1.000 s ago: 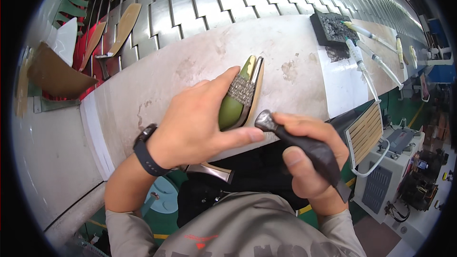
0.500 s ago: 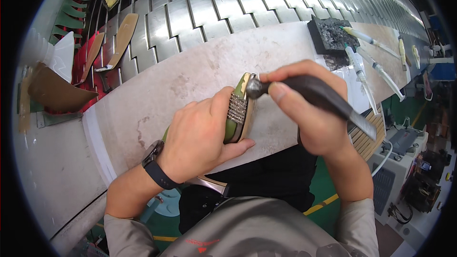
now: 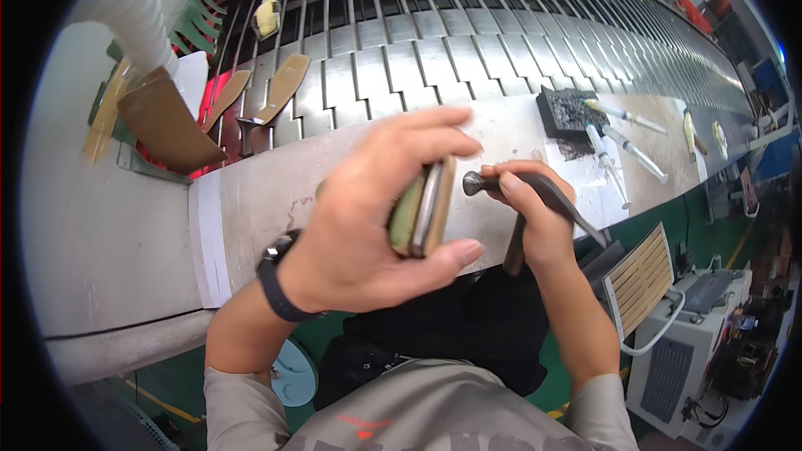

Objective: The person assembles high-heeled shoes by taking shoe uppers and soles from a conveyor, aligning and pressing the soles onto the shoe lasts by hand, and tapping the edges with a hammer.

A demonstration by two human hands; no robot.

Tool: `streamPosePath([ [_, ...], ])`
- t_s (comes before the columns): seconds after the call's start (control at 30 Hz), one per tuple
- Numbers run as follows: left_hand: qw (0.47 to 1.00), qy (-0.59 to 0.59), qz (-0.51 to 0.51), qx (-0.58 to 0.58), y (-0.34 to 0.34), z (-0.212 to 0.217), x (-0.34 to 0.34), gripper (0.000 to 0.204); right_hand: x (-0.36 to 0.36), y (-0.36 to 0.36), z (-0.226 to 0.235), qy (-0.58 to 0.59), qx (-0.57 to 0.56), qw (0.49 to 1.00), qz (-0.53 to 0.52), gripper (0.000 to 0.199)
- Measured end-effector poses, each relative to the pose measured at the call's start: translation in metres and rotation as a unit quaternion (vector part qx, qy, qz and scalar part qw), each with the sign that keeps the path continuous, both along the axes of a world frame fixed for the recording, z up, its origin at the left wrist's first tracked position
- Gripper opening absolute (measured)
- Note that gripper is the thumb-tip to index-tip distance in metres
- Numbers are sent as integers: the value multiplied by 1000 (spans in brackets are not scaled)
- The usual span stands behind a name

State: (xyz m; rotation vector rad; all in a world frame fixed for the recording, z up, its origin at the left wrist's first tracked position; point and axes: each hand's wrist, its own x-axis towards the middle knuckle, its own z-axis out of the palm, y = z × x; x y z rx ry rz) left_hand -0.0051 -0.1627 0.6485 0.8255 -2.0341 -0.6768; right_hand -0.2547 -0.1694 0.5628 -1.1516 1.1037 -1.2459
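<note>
Looking like a gap in the tapping: the hammer (image 3: 553, 192) was against the shoe (image 3: 423, 213) a moment ago, now it's just off it at 2 o'clock, so I'd guess no blow's landing. Right hand (image 3: 541, 221) has its fingers wrapped round the hammer. Blurry left hand (image 3: 355, 217): thumb and fingers spread around the shoe, over the bench (image 3: 259, 200); can't tell if they're pinching.

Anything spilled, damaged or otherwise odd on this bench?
Yes: a dark smudge on the white paper beside the black block, and brownish stains on the worktop near the left hand. Both stand out against pale surfaces.
</note>
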Motion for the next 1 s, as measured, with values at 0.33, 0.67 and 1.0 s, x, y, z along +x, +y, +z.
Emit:
streamPosePath([
  [0.33, 995, 57, 78, -15, 28, -16, -35, 68, 1, 64, 121, 93, -295, 932, 189, 36],
  [0.67, 987, 25, 87, -133, 73, -43, -24, 79, 11, 61, 145, 38, -11, 981, 192, 40],
  [1.0, 924, -156, 275, -216, 116, -160, 14, 67, 36, 140, -32, -104, 29, 985, 137, 26],
])
